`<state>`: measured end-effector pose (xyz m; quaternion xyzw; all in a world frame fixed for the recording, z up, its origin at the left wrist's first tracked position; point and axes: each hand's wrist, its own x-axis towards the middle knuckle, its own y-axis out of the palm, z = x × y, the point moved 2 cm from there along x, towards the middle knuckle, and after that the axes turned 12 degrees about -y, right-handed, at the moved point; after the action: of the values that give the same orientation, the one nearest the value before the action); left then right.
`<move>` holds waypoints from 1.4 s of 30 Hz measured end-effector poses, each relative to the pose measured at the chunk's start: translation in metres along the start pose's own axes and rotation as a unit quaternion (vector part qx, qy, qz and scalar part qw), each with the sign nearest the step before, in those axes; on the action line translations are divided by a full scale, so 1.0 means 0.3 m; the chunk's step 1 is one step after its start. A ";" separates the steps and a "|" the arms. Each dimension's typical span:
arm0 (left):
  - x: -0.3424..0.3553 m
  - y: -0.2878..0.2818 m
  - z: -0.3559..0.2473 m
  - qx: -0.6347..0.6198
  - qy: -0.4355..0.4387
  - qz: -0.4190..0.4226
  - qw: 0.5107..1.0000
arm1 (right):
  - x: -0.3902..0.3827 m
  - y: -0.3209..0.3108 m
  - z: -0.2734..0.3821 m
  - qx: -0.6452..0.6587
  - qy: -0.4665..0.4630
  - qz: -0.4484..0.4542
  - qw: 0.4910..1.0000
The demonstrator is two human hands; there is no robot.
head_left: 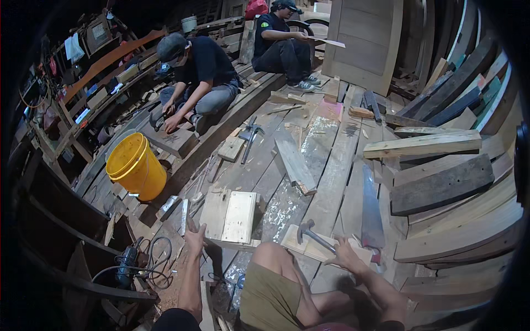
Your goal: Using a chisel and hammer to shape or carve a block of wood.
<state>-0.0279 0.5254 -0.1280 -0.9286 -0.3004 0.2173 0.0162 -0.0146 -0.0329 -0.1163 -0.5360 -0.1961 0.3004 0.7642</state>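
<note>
My right hand [346, 256] is closed round the handle end of a claw hammer [316, 239], whose head is over a pale board [298, 245] lying beside my knee. My left hand [194, 240] has its thumb and fingers apart and looks bare of any tool. Close by its fingertips is a narrow pale strip [184, 216]; whether they touch I cannot tell. To the right of that hand, a small pale wooden piece [239, 218] with dark nail-like spots rests on larger boards in front of my knees.
Left of centre stands a yellow bucket [144, 176]; below it lies a corded power tool [127, 266]. A handsaw [371, 209] lies right, beside stacked planks [441, 185]. Another hammer [251, 140] lies ahead. One person [207, 77] crouches far left; another [284, 47] sits behind.
</note>
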 end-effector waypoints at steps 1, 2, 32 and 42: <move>0.047 -0.071 0.059 0.024 0.053 -0.034 0.998 | 0.021 0.005 0.025 0.002 -0.014 0.000 1.000; 0.069 -0.122 0.093 0.052 0.103 -0.064 0.991 | 0.035 0.017 0.045 -0.025 -0.037 0.003 0.999; 0.077 -0.032 0.040 -0.090 0.024 0.091 0.992 | 0.069 -0.014 0.057 -0.060 0.030 0.049 0.996; 0.040 0.075 -0.116 0.041 -0.087 0.187 0.978 | -0.032 -0.126 0.117 0.032 0.081 0.115 0.990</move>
<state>0.0076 0.5171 -0.1048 -0.9444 -0.1122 0.3087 -0.0133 -0.0341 -0.0241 -0.0683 -0.5532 -0.0610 0.3482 0.7543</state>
